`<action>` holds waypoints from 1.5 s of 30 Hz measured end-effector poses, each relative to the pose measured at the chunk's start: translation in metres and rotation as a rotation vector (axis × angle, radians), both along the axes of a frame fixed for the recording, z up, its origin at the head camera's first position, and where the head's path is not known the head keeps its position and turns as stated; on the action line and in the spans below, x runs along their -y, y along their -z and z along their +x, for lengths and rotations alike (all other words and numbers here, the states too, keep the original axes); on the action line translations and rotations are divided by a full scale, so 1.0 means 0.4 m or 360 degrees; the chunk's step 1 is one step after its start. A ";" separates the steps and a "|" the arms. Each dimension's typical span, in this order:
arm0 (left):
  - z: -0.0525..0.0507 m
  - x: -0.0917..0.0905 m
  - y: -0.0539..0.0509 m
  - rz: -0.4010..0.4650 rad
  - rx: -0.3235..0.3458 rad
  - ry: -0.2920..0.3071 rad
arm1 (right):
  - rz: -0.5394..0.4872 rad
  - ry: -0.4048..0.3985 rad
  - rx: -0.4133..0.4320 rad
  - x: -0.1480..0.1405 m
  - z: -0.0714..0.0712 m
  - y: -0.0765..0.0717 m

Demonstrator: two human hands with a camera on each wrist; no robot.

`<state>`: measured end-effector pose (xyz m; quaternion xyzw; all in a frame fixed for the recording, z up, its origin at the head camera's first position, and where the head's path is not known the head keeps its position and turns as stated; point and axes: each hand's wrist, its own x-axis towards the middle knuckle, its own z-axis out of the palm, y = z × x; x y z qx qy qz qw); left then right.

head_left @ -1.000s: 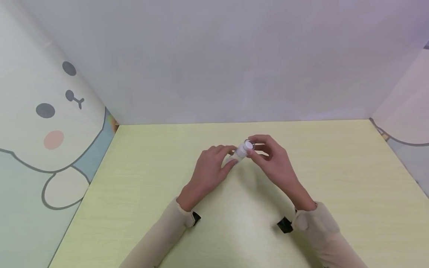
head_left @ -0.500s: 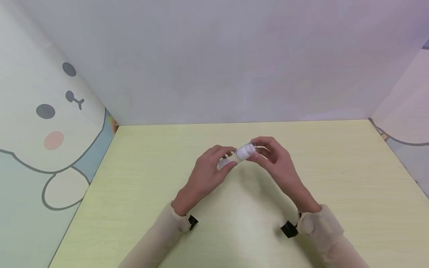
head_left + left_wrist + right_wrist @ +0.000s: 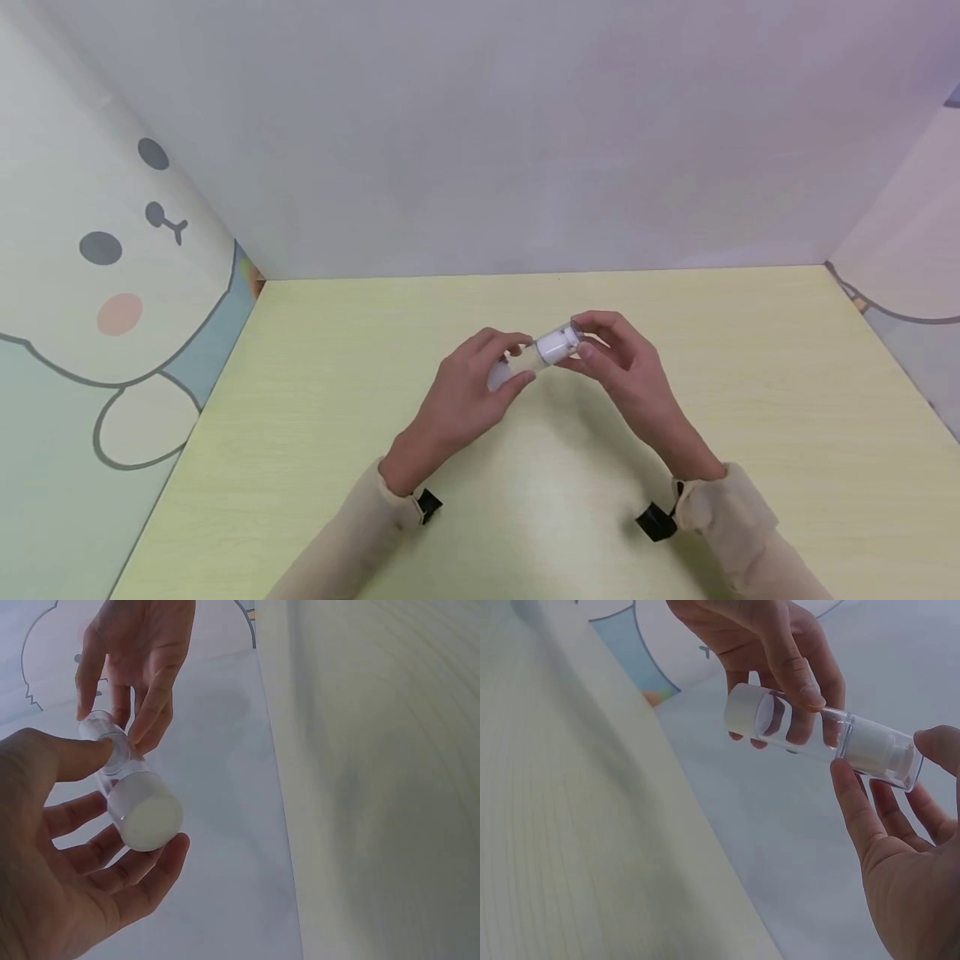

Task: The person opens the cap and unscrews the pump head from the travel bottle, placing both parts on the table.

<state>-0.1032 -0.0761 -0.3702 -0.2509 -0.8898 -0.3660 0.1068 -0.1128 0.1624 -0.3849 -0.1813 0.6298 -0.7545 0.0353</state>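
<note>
Over the pale table (image 3: 315, 417), both hands (image 3: 467, 390) (image 3: 632, 373) grip a transparent cylindrical bottle (image 3: 551, 347) with a white base (image 3: 152, 822).

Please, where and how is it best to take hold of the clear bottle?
I would grip the clear bottle around its transparent middle, coming from the person's left, thumb opposite fingers, as the left hand does. That part looks straight and round, and the bottle lies sideways with its white base leftward. The right hand holds the other end.
</note>
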 end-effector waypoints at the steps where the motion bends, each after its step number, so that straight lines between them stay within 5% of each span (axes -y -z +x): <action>1: 0.001 -0.001 0.000 -0.0004 -0.0008 0.0008 | -0.0001 0.0002 -0.0001 -0.002 0.000 0.002; 11: 0.003 0.007 -0.005 -0.0072 -0.0048 -0.0006 | 0.0287 0.0031 -0.0241 -0.015 -0.006 -0.005; 18: 0.007 0.006 -0.002 -0.0163 -0.0107 0.0016 | 0.0993 0.0174 -0.0966 0.007 0.000 -0.015; 22: 0.011 0.003 0.001 -0.0205 -0.0169 0.0039 | 0.1235 0.0249 -0.1198 0.018 0.009 -0.022; 32: 0.015 -0.005 0.010 -0.0320 -0.0317 0.0068 | 0.1383 0.0338 -0.1313 0.019 0.014 -0.014; 45: 0.017 -0.009 0.014 -0.0335 -0.0426 0.0018 | 0.1223 0.0416 -0.1217 0.017 0.014 -0.021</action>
